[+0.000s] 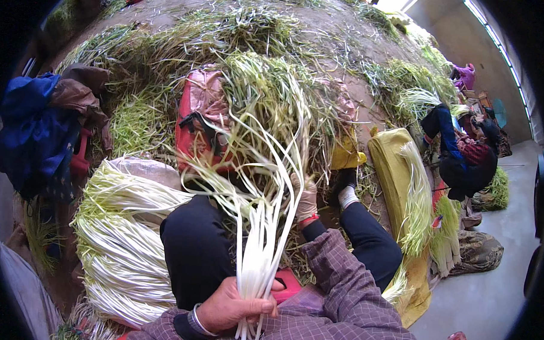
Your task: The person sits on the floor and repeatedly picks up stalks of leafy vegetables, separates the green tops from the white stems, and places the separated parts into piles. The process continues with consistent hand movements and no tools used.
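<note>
My left hand (236, 303), bare with a bracelet at the wrist, is closed around the lower ends of a bundle of long white leafy vegetable stalks (260, 246). The bundle points away from me, and its yellow-green leaves fan out at the top. My right hand (307, 200) wears a thin glove and is at the bundle's right side, by the leaves. Whether its fingers pinch any leaf is hidden. Beyond both hands, a heap of loose green and withered leaves (275, 89) covers a red object (196, 145). A thick pile of similar stalks (125, 241) lies left of my knee.
On the right, a yellow sack bundle (384, 160) has pale stalks (415, 197) on it. A seated person (470, 154) is further right, another person (464, 77) behind. Blue cloth (35, 130) hangs at left over a red chair (80, 154). Leaf litter (241, 25) covers the floor ahead.
</note>
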`<act>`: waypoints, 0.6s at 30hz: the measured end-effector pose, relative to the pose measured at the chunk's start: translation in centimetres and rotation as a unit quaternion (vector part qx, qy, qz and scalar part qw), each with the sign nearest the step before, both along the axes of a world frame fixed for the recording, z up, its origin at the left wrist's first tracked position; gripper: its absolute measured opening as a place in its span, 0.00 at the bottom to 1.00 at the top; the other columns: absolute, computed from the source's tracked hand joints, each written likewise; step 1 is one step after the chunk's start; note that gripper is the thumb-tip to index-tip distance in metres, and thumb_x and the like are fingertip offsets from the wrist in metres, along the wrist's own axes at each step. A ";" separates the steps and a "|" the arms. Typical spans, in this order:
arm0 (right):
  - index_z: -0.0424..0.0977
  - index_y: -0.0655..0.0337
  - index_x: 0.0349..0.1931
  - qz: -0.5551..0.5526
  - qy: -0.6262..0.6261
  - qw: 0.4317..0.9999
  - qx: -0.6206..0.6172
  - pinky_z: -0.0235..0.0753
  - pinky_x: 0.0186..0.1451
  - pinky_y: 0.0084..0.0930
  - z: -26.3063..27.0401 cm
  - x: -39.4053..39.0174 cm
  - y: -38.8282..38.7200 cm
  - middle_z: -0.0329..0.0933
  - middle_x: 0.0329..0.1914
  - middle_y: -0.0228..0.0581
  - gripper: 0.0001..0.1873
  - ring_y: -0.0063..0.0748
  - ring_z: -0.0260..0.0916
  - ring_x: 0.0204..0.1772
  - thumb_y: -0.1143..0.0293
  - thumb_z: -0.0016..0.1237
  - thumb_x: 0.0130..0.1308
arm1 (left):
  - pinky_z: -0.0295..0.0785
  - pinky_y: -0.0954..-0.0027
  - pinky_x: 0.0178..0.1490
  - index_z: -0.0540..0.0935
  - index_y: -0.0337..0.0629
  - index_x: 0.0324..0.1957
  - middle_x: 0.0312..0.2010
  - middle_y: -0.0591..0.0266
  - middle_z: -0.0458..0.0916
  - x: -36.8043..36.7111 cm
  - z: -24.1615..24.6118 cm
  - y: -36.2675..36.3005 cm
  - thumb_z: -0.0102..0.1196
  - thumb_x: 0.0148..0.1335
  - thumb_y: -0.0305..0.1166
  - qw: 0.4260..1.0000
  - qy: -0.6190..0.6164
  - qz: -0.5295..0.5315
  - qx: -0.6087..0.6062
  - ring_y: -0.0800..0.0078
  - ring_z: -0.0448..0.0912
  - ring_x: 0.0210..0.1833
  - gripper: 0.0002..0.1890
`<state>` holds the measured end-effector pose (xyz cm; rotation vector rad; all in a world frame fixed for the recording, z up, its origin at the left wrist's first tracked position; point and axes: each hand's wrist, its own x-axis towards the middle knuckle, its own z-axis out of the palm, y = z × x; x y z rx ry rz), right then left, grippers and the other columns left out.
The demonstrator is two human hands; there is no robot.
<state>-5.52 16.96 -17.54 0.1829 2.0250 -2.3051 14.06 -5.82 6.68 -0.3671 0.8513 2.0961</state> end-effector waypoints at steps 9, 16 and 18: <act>0.77 0.60 0.42 -0.015 0.044 0.868 0.494 0.73 0.40 0.35 -1.7 0.8 4.7 0.80 0.30 0.45 0.18 0.45 0.77 0.34 0.53 0.50 0.64 | 0.76 0.67 0.48 0.79 0.32 0.41 0.36 0.54 0.83 -6.0 3.4 -2.6 0.56 0.58 0.27 0.904 0.332 0.231 -0.139 0.67 0.81 0.41 0.10; 0.76 0.62 0.43 -0.020 0.161 0.894 0.418 0.75 0.47 0.28 3.6 0.1 3.1 0.78 0.39 0.40 0.20 0.35 0.77 0.42 0.61 0.63 0.53 | 0.70 0.81 0.26 0.70 0.35 0.54 0.38 0.52 0.82 -15.6 4.0 -3.7 0.51 0.64 0.24 0.845 0.378 0.376 -0.051 0.84 0.71 0.23 0.16; 0.75 0.64 0.42 0.008 0.142 0.937 0.318 0.75 0.45 0.25 3.1 -0.1 2.2 0.77 0.36 0.39 0.17 0.34 0.76 0.37 0.64 0.62 0.56 | 0.66 0.81 0.23 0.67 0.36 0.56 0.35 0.54 0.82 -16.6 2.2 -3.2 0.55 0.64 0.27 0.914 0.207 0.346 -0.037 0.85 0.69 0.21 0.20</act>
